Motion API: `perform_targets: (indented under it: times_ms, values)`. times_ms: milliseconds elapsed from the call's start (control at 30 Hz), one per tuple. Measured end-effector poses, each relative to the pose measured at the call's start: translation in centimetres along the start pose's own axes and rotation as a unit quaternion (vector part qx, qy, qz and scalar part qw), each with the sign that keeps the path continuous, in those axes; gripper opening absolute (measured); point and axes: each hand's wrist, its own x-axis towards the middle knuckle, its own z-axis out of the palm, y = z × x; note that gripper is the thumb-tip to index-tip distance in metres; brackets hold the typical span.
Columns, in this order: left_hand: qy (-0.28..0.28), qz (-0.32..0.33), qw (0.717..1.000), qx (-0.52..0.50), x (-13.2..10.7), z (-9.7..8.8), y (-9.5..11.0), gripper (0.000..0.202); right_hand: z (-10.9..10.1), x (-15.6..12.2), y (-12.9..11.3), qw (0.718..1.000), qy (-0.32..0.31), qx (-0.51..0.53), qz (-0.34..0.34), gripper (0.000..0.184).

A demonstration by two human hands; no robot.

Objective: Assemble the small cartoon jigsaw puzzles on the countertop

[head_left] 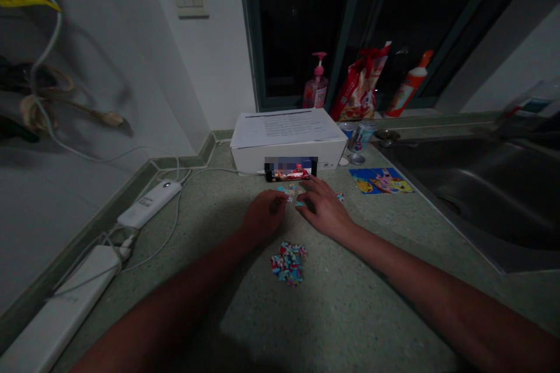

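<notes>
My left hand point(263, 214) is closed in a pinch at a small pale jigsaw piece, beside a little cluster of jigsaw pieces point(286, 189). Opposite it, my right hand point(327, 208) has its fingers apart over the counter, with a small teal piece point(300, 204) by the thumb tip. A colourful pile of jigsaw pieces point(289, 265) lies nearer to me, between my forearms. A few more pieces point(340, 196) show just beyond my right hand. Behind the cluster a phone point(291, 175) stands on its side with a lit screen, leaning against a white box point(284, 154).
A colourful picture card point(381, 180) lies right of my hands, near the metal sink point(490, 186). Cans point(363, 135) stand beside the box. A power bank point(149, 204), cables and a power strip point(65, 303) line the left wall. A pump bottle point(317, 84) is behind.
</notes>
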Motion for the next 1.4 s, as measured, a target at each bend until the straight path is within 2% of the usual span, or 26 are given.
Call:
perform_targets:
  times_ms: [200, 367, 433, 533, 633, 733, 1067, 1400]
  values:
    - [-0.003, 0.019, 1.0, 0.017, -0.1, 0.2, -0.2, 0.017, -0.7, 0.2, -0.5, 0.999, 0.016, 0.031, -0.016, 0.01]
    - [-0.014, 0.026, 0.999, 0.019, -0.1, 0.4, -0.5, 0.019, -1.5, 0.2, -1.5, 0.997, -0.005, 0.081, -0.004, 0.009]
    - [-0.02, 0.027, 0.999, 0.021, -0.1, 0.3, -0.6, 0.021, -1.5, 0.2, -1.9, 0.993, -0.005, 0.12, 0.02, 0.007]
    - [-0.037, 0.025, 0.999, 0.022, -0.1, 0.2, -0.4, 0.023, -1.1, 0.1, -2.3, 0.978, 0.002, 0.187, 0.091, 0.004]
    - [-0.052, 0.018, 0.998, 0.032, 0.0, 0.1, -0.2, 0.017, -0.7, 0.2, -2.4, 0.954, -0.003, 0.259, 0.153, 0.005]
    - [-0.06, 0.01, 0.997, 0.04, 0.1, 0.1, -0.1, 0.011, -0.5, 0.2, -2.2, 0.934, -0.008, 0.307, 0.18, 0.011]
    - [-0.042, -0.003, 0.999, 0.009, 0.2, -0.4, 0.1, 0.009, -0.2, 0.2, -1.8, 0.921, 0.007, 0.346, 0.179, 0.014]
    - [-0.024, 0.032, 0.999, 0.021, -0.1, -0.2, 0.3, 0.013, 0.1, 0.3, -1.6, 0.907, 0.017, 0.376, 0.187, 0.019]
